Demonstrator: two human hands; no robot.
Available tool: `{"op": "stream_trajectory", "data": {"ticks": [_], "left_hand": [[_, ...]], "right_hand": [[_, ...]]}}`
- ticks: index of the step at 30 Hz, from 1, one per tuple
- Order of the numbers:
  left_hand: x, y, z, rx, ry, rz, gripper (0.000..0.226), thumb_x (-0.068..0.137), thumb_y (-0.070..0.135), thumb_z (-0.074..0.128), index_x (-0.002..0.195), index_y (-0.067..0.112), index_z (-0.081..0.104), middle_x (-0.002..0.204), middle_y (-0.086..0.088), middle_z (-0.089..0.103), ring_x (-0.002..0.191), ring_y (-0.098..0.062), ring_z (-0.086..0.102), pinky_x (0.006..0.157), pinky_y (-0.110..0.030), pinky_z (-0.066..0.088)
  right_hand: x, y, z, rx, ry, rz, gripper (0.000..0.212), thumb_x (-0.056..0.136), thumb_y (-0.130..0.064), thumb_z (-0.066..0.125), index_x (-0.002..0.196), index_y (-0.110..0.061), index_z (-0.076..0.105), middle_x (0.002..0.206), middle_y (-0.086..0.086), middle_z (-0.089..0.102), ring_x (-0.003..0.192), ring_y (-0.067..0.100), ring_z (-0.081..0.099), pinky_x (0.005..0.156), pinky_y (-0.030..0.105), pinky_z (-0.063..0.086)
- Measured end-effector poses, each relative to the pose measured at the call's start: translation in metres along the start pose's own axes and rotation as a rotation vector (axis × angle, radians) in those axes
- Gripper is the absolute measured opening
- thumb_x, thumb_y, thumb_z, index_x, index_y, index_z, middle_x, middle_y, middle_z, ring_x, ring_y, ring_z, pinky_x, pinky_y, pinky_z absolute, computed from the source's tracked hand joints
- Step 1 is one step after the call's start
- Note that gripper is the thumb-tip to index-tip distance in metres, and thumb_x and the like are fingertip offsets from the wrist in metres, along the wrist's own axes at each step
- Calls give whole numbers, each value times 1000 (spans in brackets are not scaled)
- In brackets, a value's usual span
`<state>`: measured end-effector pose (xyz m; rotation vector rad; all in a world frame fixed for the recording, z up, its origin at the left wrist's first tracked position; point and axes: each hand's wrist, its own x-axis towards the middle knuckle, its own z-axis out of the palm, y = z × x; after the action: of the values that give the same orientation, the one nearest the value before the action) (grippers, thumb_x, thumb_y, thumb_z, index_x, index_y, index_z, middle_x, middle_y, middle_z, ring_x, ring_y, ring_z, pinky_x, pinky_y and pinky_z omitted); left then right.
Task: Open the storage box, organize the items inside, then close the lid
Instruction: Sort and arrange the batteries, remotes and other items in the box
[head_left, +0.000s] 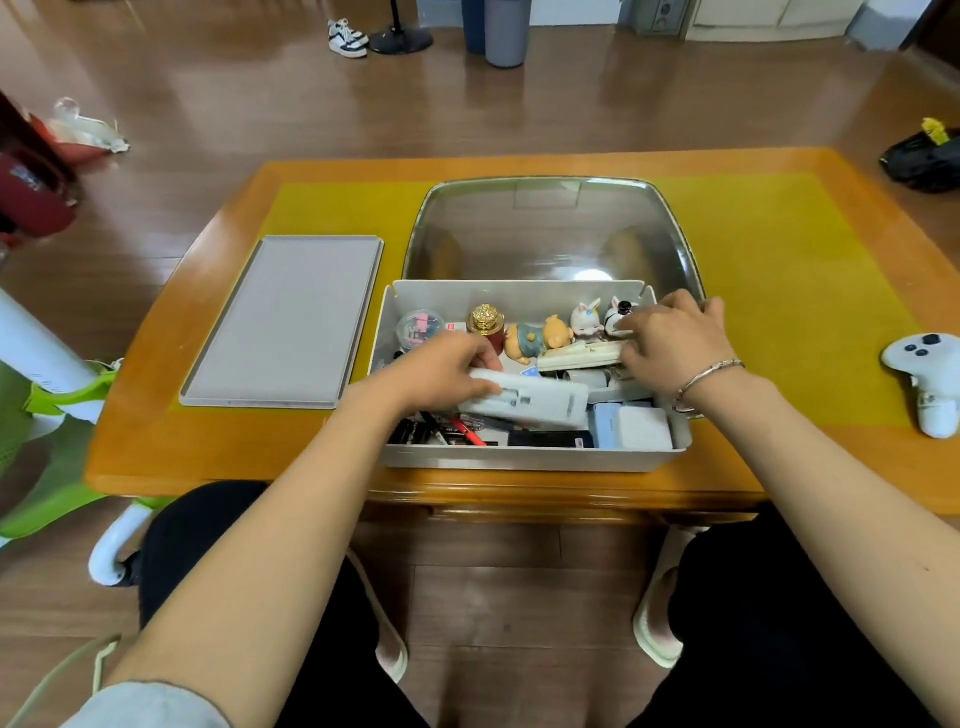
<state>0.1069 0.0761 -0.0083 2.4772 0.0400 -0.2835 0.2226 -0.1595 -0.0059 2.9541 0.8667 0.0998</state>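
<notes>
The white storage box (530, 460) stands open at the table's front edge, and its grey lid (291, 322) lies flat to its left. Inside are small figurines (540, 338), a gold-topped red bottle (488, 325), a tub of clips (418, 327), pens (447, 431) and small boxes (634, 428). My left hand (441, 371) grips a long white remote (540, 400) at its left end, over the box's middle. My right hand (670, 338) holds a cream remote (576, 358) at its right end, near the back right corner.
A clear plastic dome tray (550, 228) lies behind the box on the yellow mat (779, 291). A white game controller (924, 374) rests at the table's right edge. A green and white chair (47, 415) stands at the left, and my knees are below the table.
</notes>
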Motion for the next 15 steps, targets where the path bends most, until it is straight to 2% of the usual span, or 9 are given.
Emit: {"op": "stream_trajectory", "data": {"ticks": [2, 4, 7, 9, 13, 15], "left_hand": [[5, 3, -8, -85, 151, -15, 9, 90, 18, 65, 94, 25, 61, 88, 11, 61, 78, -4, 56, 62, -18, 40], [17, 10, -11, -141, 276, -17, 4, 92, 19, 62, 92, 23, 63, 87, 7, 64, 78, -7, 56, 66, -22, 41], [42, 27, -6, -127, 271, -21, 10, 93, 17, 59, 96, 12, 68, 94, -8, 69, 84, -19, 60, 73, -30, 45], [57, 37, 1, -96, 251, -18, 14, 94, 16, 59, 96, 8, 70, 95, -11, 70, 82, -18, 57, 70, -28, 41], [71, 50, 14, -183, 245, -6, 16, 95, 13, 56, 96, 3, 69, 97, -14, 70, 81, -15, 55, 67, -24, 36], [73, 50, 17, -222, 297, -26, 22, 98, 16, 50, 107, 3, 65, 107, -13, 67, 94, -21, 58, 76, -25, 38]], "right_hand": [[-2, 5, -1, 161, 171, 13, 34, 88, -23, 44, 119, -23, 58, 118, 3, 63, 112, 27, 45, 84, 39, 26], [-2, 7, -2, 298, 263, -26, 37, 90, -25, 45, 127, -24, 52, 127, 2, 58, 115, 26, 46, 88, 38, 27], [-1, 5, -3, 249, 192, -214, 54, 88, -40, 55, 139, -28, 41, 143, -1, 43, 128, 23, 39, 100, 41, 28], [2, 5, -3, 198, 128, -279, 65, 83, -46, 61, 141, -30, 38, 145, -2, 40, 131, 22, 37, 105, 42, 25], [12, 6, 4, 121, 51, -262, 57, 86, -38, 60, 139, -32, 39, 136, -2, 49, 125, 23, 40, 97, 40, 28], [15, 6, 7, 99, 28, -214, 50, 90, -37, 55, 138, -33, 41, 130, 0, 53, 120, 25, 43, 93, 40, 29]]}}
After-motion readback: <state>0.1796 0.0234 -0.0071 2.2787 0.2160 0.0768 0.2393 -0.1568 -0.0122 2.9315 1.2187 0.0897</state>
